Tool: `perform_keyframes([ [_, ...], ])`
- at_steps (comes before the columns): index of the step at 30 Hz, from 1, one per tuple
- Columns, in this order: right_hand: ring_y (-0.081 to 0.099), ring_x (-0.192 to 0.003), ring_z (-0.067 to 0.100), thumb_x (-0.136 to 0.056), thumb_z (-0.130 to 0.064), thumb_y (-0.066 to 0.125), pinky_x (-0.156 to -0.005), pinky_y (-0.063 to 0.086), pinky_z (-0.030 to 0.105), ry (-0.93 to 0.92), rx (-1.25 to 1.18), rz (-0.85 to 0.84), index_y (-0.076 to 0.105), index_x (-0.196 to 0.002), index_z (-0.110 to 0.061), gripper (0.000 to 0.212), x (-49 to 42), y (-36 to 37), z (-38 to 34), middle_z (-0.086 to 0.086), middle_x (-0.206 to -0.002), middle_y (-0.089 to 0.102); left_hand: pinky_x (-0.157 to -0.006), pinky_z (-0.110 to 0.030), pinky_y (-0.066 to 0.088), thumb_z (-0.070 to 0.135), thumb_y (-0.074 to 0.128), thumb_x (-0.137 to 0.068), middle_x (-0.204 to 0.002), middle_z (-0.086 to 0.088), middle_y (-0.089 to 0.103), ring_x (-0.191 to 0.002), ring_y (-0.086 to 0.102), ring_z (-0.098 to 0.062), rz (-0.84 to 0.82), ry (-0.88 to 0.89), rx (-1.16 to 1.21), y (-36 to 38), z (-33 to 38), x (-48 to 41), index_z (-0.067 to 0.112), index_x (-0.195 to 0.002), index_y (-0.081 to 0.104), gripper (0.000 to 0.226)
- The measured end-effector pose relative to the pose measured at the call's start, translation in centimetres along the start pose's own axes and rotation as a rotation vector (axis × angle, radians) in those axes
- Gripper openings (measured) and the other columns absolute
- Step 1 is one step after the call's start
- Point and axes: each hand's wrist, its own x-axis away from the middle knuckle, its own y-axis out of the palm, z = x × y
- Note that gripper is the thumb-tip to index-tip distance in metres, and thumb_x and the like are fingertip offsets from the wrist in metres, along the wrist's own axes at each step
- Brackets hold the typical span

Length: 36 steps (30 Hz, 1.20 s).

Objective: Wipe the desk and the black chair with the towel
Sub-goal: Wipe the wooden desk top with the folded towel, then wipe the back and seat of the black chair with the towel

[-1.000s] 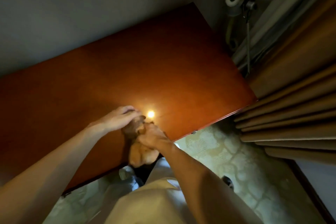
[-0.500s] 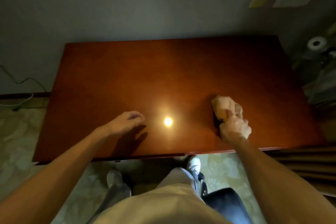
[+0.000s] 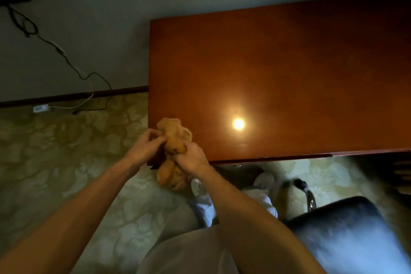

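Counter [image 3: 289,73]: red-brown wood top, far edge against the wall, left end free. Nothing stands on it in view, so the whole top is open to a wipe. A lamp glare [image 3: 238,124] sits near the near edge, so the finish is glossy and streaks would probably show.

Floor [image 3: 55,151]: patterned carpet, left of the counter and in front of it.

Black chair [image 3: 347,229]: off the near edge toward the right end, on the person's right, apart from the counter. Motion-blurred. My read: it is parked clear so the person can stand at the edge. Neither hand touches it, so the chair half of the task looks not yet started.

Towel [image 3: 172,140]: tan, bunched into a lump at the counter's near left corner. The top part lies over the counter top and the lower part hangs past the near edge over the floor. It is not spread flat, so I can't say it is wiping right now.

Right hand [image 3: 193,158]: clamped in a fist round the middle of the towel, carrying it.

Left hand [image 3: 145,148]: fingertips pinch the towel's upper left side, just off the counter's left edge.

Both hands on one lump reads as regathering or refolding for a fresh face before another pass. That is a guess from the grip.

Shoes [image 3: 196,187]: below the near edge, so the person stands close to the corner.

Cable [image 3: 66,58] runs down the wall to a power strip [image 3: 40,108] on the floor, well left of the counter and out of the work area.
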Motion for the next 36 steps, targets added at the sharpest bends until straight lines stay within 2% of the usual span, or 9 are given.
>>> perform_keyframes([
  [3,0.065,-0.104,0.02,-0.093,-0.024,0.06,-0.083,0.049,0.03,-0.079,-0.114,0.158,0.063,-0.129,-0.03,0.036,1.5,-0.2,0.0,-0.006,-0.108,0.066,-0.087,-0.033,0.053,0.027,0.057,-0.105,-0.107,-0.008,0.071,-0.099,0.068,-0.021,0.03,0.047,0.114,-2.2,-0.3,0.0,0.017,-0.11,0.069,0.016],
  [6,0.06,-0.113,0.021,-0.085,-0.021,0.065,-0.091,0.054,0.037,-0.134,0.102,0.603,0.054,-0.142,-0.035,0.059,3.3,-2.9,2.2,-0.003,-0.128,0.062,-0.087,-0.033,0.053,0.03,0.054,-0.107,-0.11,-0.007,0.073,-0.104,0.069,-0.022,-0.033,-0.003,0.088,-2.9,-1.1,-0.1,0.015,-0.115,0.067,0.021],
  [9,0.049,-0.12,0.028,-0.084,-0.019,0.07,-0.078,0.05,0.036,-0.056,0.277,0.965,0.046,-0.151,-0.034,0.073,3.5,-6.8,3.6,0.004,-0.137,0.052,-0.099,-0.041,0.053,0.032,0.056,-0.106,-0.113,-0.007,0.073,-0.109,0.069,-0.025,-0.074,-0.03,0.065,-2.6,-2.2,-0.3,0.016,-0.114,0.068,0.022],
  [13,0.041,-0.13,0.032,-0.088,-0.02,0.065,-0.086,0.052,0.045,0.235,0.545,0.681,0.033,-0.156,-0.039,0.078,2.6,-5.0,3.7,0.005,-0.15,0.04,-0.099,-0.042,0.052,0.031,0.056,-0.107,-0.113,-0.008,0.074,-0.107,0.07,-0.024,-0.135,-0.056,0.013,-1.7,-2.9,0.5,0.016,-0.116,0.068,0.021],
  [17,0.036,-0.133,0.032,-0.09,-0.028,0.067,-0.104,0.037,0.048,-0.068,0.799,0.346,0.044,-0.147,-0.044,0.064,2.5,1.8,2.9,0.002,-0.146,0.042,-0.093,-0.035,0.051,0.032,0.052,-0.108,-0.115,-0.003,0.072,-0.106,0.069,-0.019,-0.245,0.046,-0.173,-2.3,-2.4,1.4,0.019,-0.119,0.066,0.023],
  [20,0.047,-0.119,0.031,-0.086,-0.044,0.066,-0.097,0.039,0.053,-0.023,0.554,0.157,0.049,-0.14,-0.052,0.057,2.4,4.9,1.3,0.0,-0.135,0.052,-0.083,-0.031,0.053,0.033,0.056,-0.106,-0.111,-0.006,0.07,-0.105,0.068,-0.022,-0.261,0.122,-0.243,-3.5,-2.4,2.2,0.02,-0.118,0.066,0.021],
  [24,0.059,-0.118,0.026,-0.094,-0.006,0.056,-0.101,0.052,0.037,-0.016,-0.066,0.081,0.061,-0.14,-0.029,0.052,6.7,5.5,1.1,0.007,-0.13,0.066,-0.078,-0.031,0.052,0.026,0.056,-0.106,-0.105,-0.01,0.071,-0.095,0.066,-0.022,-0.195,0.193,-0.185,-4.7,-2.9,4.4,0.014,-0.113,0.07,0.02],
  [33,0.065,-0.111,0.021,-0.09,-0.006,0.057,-0.104,0.051,0.039,0.214,-0.463,0.764,0.066,-0.132,-0.026,0.047,24.4,8.6,13.2,0.003,-0.118,0.072,-0.103,-0.043,0.051,0.032,0.052,-0.108,-0.116,-0.008,0.072,-0.106,0.068,-0.023,-0.48,0.25,-0.361,3.2,-6.1,11.7,0.015,-0.12,0.067,0.025],
  [36,0.064,-0.108,0.018,-0.092,-0.009,0.056,-0.105,0.051,0.041,0.341,-0.607,0.93,0.065,-0.132,-0.031,0.047,30.5,10.4,17.2,-0.004,-0.115,0.07,-0.09,-0.036,0.051,0.029,0.056,-0.107,-0.109,-0.008,0.072,-0.094,0.068,-0.019,-0.599,0.299,-0.425,7.5,-6.5,15.0,0.013,-0.115,0.069,0.022],
])
